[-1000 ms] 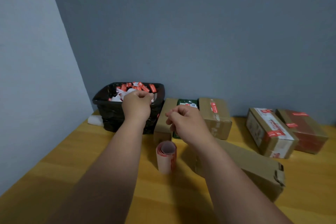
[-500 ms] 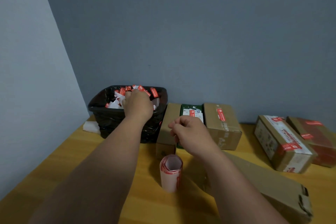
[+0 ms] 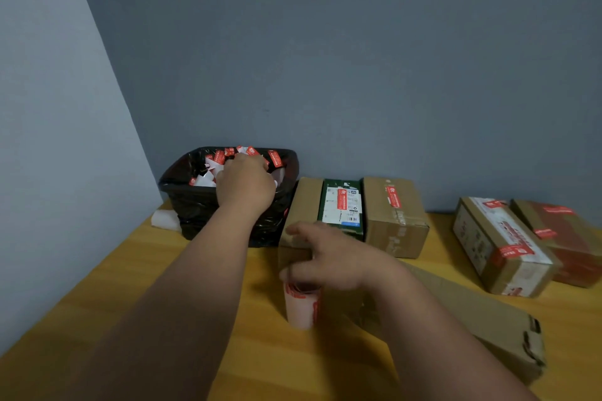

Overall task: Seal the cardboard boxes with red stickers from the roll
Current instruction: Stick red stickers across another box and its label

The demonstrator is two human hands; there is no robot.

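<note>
The roll of red stickers [image 3: 300,307] stands upright on the wooden table [image 3: 130,286]. My right hand [image 3: 329,257] is over the roll's top with fingers spread, the lower ones touching its rim. A long plain cardboard box [image 3: 472,312] lies under my right forearm. My left hand [image 3: 246,184] reaches into the black-lined bin [image 3: 195,205]; its fingertips point down and are hidden among the scraps.
The bin holds several red and white sticker scraps. Against the back wall stand a brown box [image 3: 303,205], a green box [image 3: 342,205] and a stickered brown box [image 3: 394,212]. Two stickered boxes [image 3: 501,244] [image 3: 566,238] lie at right. A white object [image 3: 164,220] sits beside the bin.
My right hand has uncurled and dropped from in front of the back boxes onto the top of the roll. My left hand has stayed at the bin.
</note>
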